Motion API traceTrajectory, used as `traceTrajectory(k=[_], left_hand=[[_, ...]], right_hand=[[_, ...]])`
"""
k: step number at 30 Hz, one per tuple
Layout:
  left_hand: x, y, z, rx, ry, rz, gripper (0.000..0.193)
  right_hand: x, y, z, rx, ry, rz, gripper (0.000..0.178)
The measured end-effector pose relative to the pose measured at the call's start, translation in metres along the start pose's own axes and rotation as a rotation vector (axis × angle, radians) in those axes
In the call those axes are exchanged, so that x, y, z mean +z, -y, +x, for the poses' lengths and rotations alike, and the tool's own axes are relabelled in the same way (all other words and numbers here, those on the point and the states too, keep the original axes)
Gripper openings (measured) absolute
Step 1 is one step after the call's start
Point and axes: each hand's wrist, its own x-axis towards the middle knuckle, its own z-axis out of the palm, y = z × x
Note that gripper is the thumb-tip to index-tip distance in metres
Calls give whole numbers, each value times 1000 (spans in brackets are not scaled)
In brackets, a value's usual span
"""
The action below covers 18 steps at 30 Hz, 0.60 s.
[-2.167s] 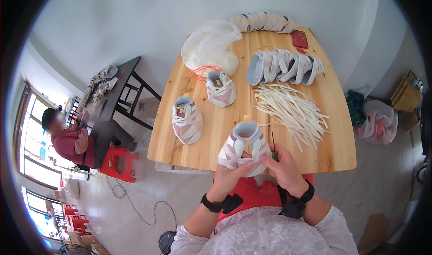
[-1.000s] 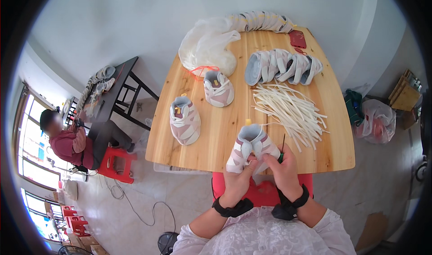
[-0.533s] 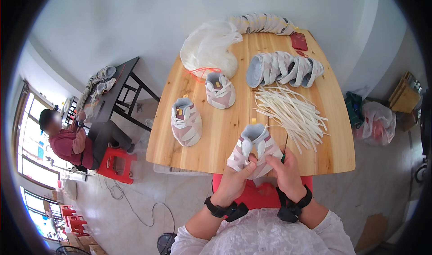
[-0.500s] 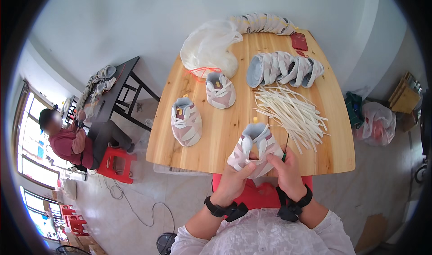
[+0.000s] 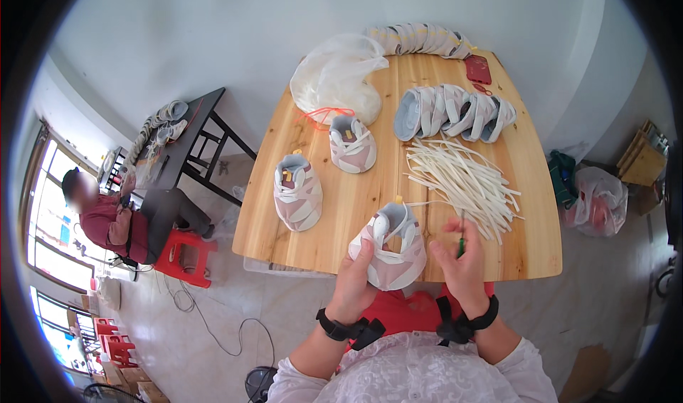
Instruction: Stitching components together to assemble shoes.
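The left hand (image 5: 353, 285) grips the upper (image 5: 391, 269) by its left side, thumb on the outer face and the other fingers largely hidden by the shoe. The upper sits at the near edge of the worktop (image 5: 516, 261), toe toward the person, yellow heel tab away — held so, presumably, to turn its open front up into view. Whether it touches the wood, I cannot tell.

The right hand (image 5: 461, 257) is just beside the upper, apart from it. Its fingers are loosely curled around a green-handled tool (image 5: 461, 246), with thumb and forefinger spread; keeping the tool in the palm probably leaves those two free.

White laces (image 5: 462, 182) lie in a loose heap beyond the right hand, likely put there for easy reach. To the left stand two laced uppers (image 5: 297, 200) (image 5: 353, 150), toes also toward the person — set apart, it seems, from the nested row (image 5: 455, 111) behind the laces. A longer stack (image 5: 420, 40) lies along the far edge, near a tied plastic bag (image 5: 334, 76) and a red phone-like object (image 5: 478, 69), perhaps to spare the working space.
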Motion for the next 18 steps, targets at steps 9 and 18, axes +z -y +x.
traceTrajectory(k=[9, 18], left_hand=[[-10, 6, 3, -7, 32, 140, 39], [-15, 3, 9, 27, 24, 155, 36]], right_hand=[[3, 53, 43, -333, 439, -618, 18], [6, 54, 48, -337, 502, -521, 9]])
